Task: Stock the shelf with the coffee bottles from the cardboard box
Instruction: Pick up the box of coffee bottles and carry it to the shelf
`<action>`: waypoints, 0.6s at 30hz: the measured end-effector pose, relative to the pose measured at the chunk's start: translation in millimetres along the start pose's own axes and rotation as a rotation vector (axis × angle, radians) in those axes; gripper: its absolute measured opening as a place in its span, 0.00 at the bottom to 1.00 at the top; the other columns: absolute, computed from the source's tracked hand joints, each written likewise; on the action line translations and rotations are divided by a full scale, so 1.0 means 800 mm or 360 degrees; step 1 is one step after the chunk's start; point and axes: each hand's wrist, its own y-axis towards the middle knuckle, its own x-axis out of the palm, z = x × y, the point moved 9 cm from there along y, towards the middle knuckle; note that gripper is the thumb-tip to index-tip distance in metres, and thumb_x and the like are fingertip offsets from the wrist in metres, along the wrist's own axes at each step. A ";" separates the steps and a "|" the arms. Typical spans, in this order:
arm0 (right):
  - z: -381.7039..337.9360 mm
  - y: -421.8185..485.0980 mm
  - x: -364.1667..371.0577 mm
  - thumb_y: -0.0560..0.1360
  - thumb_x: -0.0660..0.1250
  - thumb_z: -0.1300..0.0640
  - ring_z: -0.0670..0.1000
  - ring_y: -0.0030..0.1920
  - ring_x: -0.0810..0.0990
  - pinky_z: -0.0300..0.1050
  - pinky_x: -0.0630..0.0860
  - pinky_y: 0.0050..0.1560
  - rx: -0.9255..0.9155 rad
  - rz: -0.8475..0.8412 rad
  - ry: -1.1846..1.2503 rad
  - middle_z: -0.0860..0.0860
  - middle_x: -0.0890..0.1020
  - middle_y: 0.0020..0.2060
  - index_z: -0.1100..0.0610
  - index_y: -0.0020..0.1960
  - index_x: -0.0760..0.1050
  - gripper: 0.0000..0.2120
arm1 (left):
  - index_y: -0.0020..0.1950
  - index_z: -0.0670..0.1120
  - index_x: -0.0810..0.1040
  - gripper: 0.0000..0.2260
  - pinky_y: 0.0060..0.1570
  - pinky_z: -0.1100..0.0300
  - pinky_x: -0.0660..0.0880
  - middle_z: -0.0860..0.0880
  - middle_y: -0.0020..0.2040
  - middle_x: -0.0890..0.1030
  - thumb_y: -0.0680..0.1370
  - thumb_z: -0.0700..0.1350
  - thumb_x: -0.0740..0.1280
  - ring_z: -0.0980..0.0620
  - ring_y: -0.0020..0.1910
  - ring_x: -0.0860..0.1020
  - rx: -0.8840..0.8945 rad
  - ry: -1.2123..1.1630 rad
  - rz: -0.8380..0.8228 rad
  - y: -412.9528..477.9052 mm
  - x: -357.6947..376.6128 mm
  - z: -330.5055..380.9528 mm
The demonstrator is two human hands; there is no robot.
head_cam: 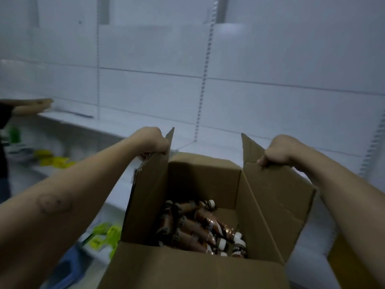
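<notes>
Down in the bottom of the box [205, 180] lie the bottles [200, 228], a loose brown heap with white caps, all on their sides and crowded toward the near and left part of the floor, with bare cardboard showing at the far right. We hold the box open from above: our left hand [155, 143] is clenched over the top edge of the left flap [150, 190], which stands nearly upright, and our right hand [275, 153] grips the top edge of the right flap [268, 205], which leans outward. The near flap [187, 268] folds toward us, and the far one is bent away.

Beyond the box runs the shelf [116, 124], white and blurred, with slotted uprights [203, 84] rising along its back panels. Lower shelves at left carry yellow and green packets [56, 160], too blurred to read. At the far left edge, another person's arm [31, 105] reaches over the shelf.
</notes>
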 end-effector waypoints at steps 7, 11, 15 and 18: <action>-0.112 0.037 0.165 0.68 0.76 0.53 0.53 0.24 0.75 0.40 0.71 0.29 -0.0223 -0.0217 0.0094 0.49 0.75 0.15 0.59 0.18 0.76 0.22 | 0.39 0.41 0.78 0.09 0.21 0.61 0.71 0.41 0.38 0.80 0.71 0.47 0.69 0.46 0.31 0.79 -0.0328 0.0176 0.0073 0.005 0.021 -0.189; -0.146 0.054 0.259 0.69 0.75 0.54 0.52 0.22 0.74 0.39 0.71 0.29 -0.0290 -0.0364 0.0103 0.50 0.74 0.17 0.58 0.23 0.74 0.19 | 0.44 0.41 0.79 0.12 0.25 0.58 0.73 0.44 0.39 0.80 0.74 0.50 0.68 0.47 0.35 0.80 -0.0569 0.0228 -0.0027 0.005 0.047 -0.283; -0.176 0.081 0.352 0.69 0.73 0.55 0.51 0.25 0.76 0.42 0.75 0.32 -0.0345 -0.0510 0.0155 0.51 0.76 0.22 0.58 0.27 0.75 0.15 | 0.44 0.42 0.80 0.11 0.30 0.56 0.80 0.44 0.41 0.82 0.74 0.50 0.66 0.46 0.36 0.83 -0.0816 0.0242 -0.0171 -0.002 0.088 -0.370; -0.210 0.102 0.417 0.69 0.72 0.55 0.53 0.26 0.77 0.45 0.78 0.35 -0.0415 -0.0613 0.0148 0.52 0.78 0.23 0.58 0.28 0.76 0.13 | 0.43 0.42 0.80 0.11 0.35 0.54 0.82 0.44 0.40 0.82 0.73 0.49 0.65 0.45 0.35 0.82 -0.0932 0.0315 -0.0216 -0.001 0.124 -0.413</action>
